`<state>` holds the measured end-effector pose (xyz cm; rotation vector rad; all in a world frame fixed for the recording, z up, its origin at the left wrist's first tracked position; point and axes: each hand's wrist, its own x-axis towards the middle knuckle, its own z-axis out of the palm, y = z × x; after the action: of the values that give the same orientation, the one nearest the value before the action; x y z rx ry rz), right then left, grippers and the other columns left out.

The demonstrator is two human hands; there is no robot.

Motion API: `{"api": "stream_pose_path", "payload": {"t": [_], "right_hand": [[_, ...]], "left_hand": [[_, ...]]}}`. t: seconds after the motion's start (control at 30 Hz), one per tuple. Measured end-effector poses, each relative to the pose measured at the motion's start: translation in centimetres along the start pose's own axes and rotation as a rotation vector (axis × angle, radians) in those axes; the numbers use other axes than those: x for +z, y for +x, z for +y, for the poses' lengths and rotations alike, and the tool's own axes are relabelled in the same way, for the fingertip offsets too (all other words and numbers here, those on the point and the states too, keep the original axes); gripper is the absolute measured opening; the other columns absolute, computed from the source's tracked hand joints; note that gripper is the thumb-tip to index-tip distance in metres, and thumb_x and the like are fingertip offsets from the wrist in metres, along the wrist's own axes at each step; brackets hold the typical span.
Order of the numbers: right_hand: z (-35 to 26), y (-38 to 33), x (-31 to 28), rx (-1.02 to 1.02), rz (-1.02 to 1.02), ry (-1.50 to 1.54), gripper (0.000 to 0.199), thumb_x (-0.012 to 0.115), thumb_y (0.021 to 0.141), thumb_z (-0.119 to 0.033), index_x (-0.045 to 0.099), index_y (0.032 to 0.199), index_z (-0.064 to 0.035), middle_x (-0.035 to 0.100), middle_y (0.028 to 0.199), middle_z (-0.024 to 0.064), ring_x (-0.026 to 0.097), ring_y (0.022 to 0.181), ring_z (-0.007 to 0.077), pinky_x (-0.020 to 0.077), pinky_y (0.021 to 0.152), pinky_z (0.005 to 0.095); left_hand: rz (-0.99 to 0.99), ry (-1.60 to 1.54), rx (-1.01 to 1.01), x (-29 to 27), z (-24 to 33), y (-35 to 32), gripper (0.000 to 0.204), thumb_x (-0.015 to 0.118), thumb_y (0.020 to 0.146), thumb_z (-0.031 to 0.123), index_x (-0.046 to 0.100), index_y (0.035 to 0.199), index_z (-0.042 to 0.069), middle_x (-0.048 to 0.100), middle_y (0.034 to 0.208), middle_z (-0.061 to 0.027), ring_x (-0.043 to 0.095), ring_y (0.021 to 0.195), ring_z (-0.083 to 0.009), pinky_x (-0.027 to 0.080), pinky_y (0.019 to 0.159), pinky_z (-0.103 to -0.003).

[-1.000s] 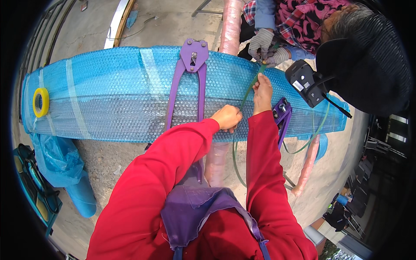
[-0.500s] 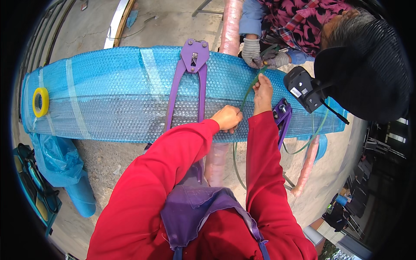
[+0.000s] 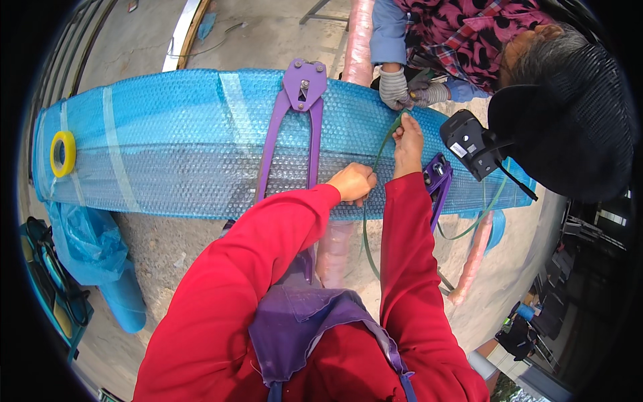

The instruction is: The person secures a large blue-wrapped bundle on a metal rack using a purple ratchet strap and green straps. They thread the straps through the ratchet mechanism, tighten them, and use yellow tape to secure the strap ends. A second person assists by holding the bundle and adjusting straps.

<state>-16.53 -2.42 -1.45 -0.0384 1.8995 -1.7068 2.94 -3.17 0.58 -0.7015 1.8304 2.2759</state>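
A long bundle in blue bubble wrap (image 3: 194, 127) lies across the view, with a green strap (image 3: 383, 144) running over it. My right hand (image 3: 408, 146) pinches the strap near the far edge, close to a co-worker's gloved hands (image 3: 394, 88). Nearer to me, my left hand (image 3: 353, 183) is closed, its fingertips on the strap where it bends down over the near side. A purple long-handled strapping sealer (image 3: 303, 87) rests on the wrap left of my hands. Another purple tool (image 3: 437, 173) lies just right of my right forearm, partly hidden by it.
A yellow tape roll (image 3: 63, 154) sits at the bundle's left end. Pink-wrapped supports (image 3: 335, 251) run beneath. A blue film roll (image 3: 125, 301) stands at lower left. At the far right, a co-worker leans in, wearing a dark cap (image 3: 562, 127) with a black device (image 3: 469, 144) attached.
My hands stay almost where they were on the strap. The co-worker's gloved hands and head have shifted slightly, and the hanging part of the strap has swung a little.
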Motion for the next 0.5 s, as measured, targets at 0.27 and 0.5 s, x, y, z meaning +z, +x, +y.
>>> {"api": "stream_pose_path", "payload": {"t": [0.27, 0.5], "right_hand": [[-0.06, 0.06, -0.05, 0.012, -0.019, 0.008, 0.013, 0.067, 0.088, -0.019, 0.06, 0.093, -0.009, 0.054, 0.07, -0.0051, 0.048, 0.057, 0.0052, 0.0416, 0.052, 0.0217], [-0.26, -0.11, 0.22, 0.012, -0.009, -0.031, 0.012, 0.066, 0.088, -0.018, 0.061, 0.093, -0.0087, 0.054, 0.07, -0.0052, 0.047, 0.055, 0.0045, 0.0407, 0.051, 0.0205]], "left_hand": [[0.01, -0.007, 0.059, 0.02, -0.63, 0.19, 0.029, 0.041, 0.092, 0.018, 0.057, 0.079, -0.002, 0.065, 0.067, -0.0109, 0.066, 0.052, -0.0191, 0.052, 0.043, -0.03], [0.023, -0.035, 0.011, 0.01, -0.11, -0.01, 0.029, 0.04, 0.092, 0.017, 0.056, 0.078, -0.003, 0.065, 0.066, -0.0106, 0.066, 0.051, -0.019, 0.051, 0.041, -0.03]]}}
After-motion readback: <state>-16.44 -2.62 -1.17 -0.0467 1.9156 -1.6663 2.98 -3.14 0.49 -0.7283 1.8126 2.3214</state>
